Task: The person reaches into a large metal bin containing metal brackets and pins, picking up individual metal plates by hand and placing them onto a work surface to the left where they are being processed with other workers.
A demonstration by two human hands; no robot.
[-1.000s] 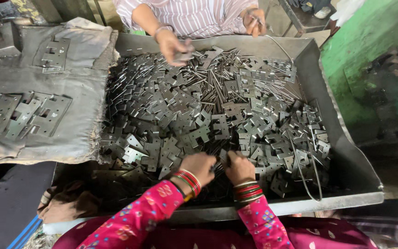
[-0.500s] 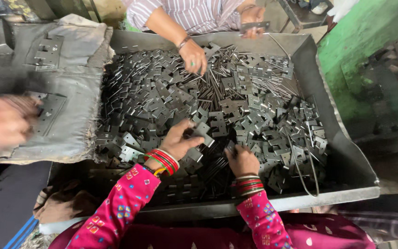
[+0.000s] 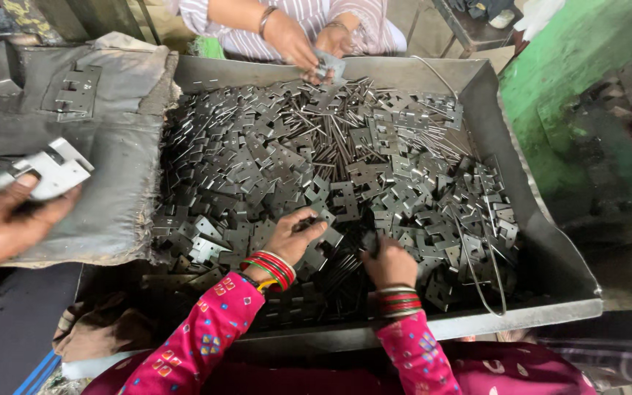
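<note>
Hands in metal tray (image 3: 550, 249) — left hand (image 3: 298, 238) fingers curled pinching hinge plates (image 3: 257, 161), right hand (image 3: 389, 263) likewise.

Metal tray (image 3: 543, 241) heaped with hinge plates (image 3: 374, 168)

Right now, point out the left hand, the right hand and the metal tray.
left hand (image 3: 292, 235), head view, on the back of the hand.
right hand (image 3: 389, 263), head view, on the back of the hand.
metal tray (image 3: 550, 252), head view, on its bare right wall.
</note>
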